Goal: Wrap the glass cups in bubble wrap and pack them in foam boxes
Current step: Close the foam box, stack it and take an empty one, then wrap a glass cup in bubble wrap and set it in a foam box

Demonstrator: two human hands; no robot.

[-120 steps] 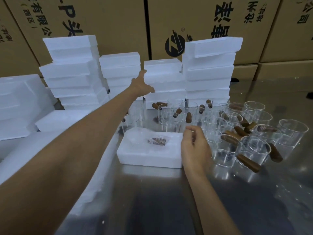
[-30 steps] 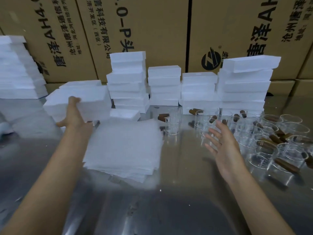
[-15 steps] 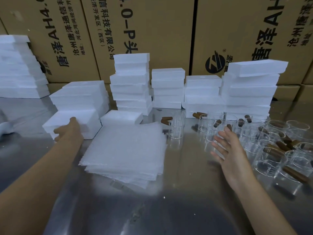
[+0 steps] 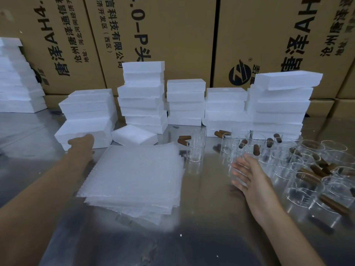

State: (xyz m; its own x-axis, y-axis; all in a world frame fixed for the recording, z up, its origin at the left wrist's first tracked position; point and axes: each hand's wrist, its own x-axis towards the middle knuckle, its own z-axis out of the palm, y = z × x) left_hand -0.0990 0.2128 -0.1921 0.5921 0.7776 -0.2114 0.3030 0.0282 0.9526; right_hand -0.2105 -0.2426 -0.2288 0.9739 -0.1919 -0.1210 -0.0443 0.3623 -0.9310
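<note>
A stack of bubble wrap sheets (image 4: 134, 177) lies on the metal table in front of me. Several clear glass cups with brown wooden handles (image 4: 307, 173) crowd the right side, and a single cup (image 4: 195, 151) stands apart beside the wrap. My left hand (image 4: 82, 144) reaches out and touches the front of a white foam box (image 4: 84, 129) that lies low in the left pile. My right hand (image 4: 247, 175) hovers with fingers spread and holds nothing, just left of the nearest cups.
White foam boxes are stacked in several piles (image 4: 184, 102) along the back, against tall cardboard cartons (image 4: 172, 35). One loose foam box (image 4: 134, 135) lies behind the wrap. Another foam pile (image 4: 17, 83) stands at far left. The steel tabletop (image 4: 201, 237) is bare near me.
Since four seconds ago the open foam box with a wrapped cup has left the table's middle. My left hand set a foam box down on the left pile, and my right hand drifted toward the cups.
</note>
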